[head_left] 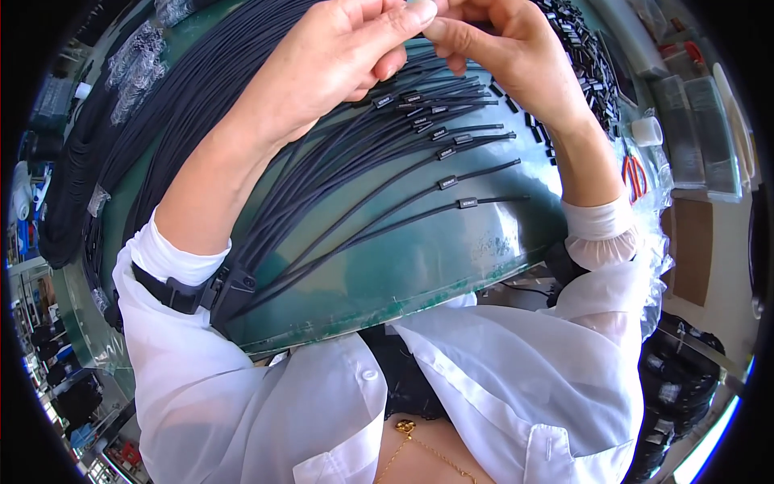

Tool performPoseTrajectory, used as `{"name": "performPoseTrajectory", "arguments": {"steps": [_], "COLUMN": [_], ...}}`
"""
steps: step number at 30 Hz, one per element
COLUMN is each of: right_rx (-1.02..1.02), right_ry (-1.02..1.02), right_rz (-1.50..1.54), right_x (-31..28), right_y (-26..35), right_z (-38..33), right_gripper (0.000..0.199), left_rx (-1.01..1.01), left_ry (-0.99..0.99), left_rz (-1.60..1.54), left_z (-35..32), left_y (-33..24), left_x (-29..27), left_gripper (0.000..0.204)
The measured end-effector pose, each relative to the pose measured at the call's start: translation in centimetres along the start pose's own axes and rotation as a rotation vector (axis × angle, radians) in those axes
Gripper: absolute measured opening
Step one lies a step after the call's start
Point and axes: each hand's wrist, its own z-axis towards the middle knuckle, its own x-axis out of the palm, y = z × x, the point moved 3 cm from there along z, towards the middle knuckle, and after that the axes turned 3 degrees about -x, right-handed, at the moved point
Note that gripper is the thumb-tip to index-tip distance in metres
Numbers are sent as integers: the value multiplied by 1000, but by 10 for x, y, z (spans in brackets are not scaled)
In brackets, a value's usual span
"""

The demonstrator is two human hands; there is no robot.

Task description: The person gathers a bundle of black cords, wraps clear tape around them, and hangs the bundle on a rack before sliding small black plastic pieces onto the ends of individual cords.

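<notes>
Pinching one black cable (pixel 419 20) end between both hands, left hand (pixel 339 56) and right hand (pixel 508 52), at 12 o'clock | sleeved cables (pixel 403 161) fan across green tabletop (pixel 419 266) | loose sleeves (pixel 584 48) at 1 o'clock | steadying the tip near the fingertips likely helps the sleeve slide on straight.

Small assembly workshop, cable production line. Green desk (pixel 419 274) covered with dozens of identical black cables (pixel 347 185), each carrying a small black sleeve (pixel 467 202). Loose pile of the same sleeves (pixel 584 56) at upper right. More bagged cable bundles (pixel 133 56) at left, red-handled scissors (pixel 634 176), clear plastic boxes (pixel 693 121) alongside.
</notes>
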Motion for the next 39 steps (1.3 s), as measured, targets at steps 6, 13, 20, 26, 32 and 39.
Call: {"name": "performPoseTrajectory", "arguments": {"steps": [6, 13, 20, 26, 32, 39], "right_rx": [53, -155, -37, 176, -175, 231], "right_ry": [-87, -335, -119, -24, 55, -215], "right_rz": [-69, -935, -1108, -1182, -1156, -1037], "right_x": [-19, -45, 3, 39, 111, 28], "right_y": [-17, -68, -50, -47, -37, -30], "right_z": [-9, -17, 4, 32, -14, -79], "right_gripper": [22, 15, 22, 22, 21, 30], "left_rx": [17, 335, 150, 266, 305, 347], "left_ry": [-31, -332, -150, -199, -222, -277], "left_rz": [398, 1244, 1334, 1542, 1483, 1463], "left_z": [-12, -86, -136, -124, -126, -132], "left_y": [7, 47, 59, 73, 91, 92], "left_x": [-20, -65, -26, -20, -19, -22], "left_gripper": [19, 51, 79, 76, 72, 71]}}
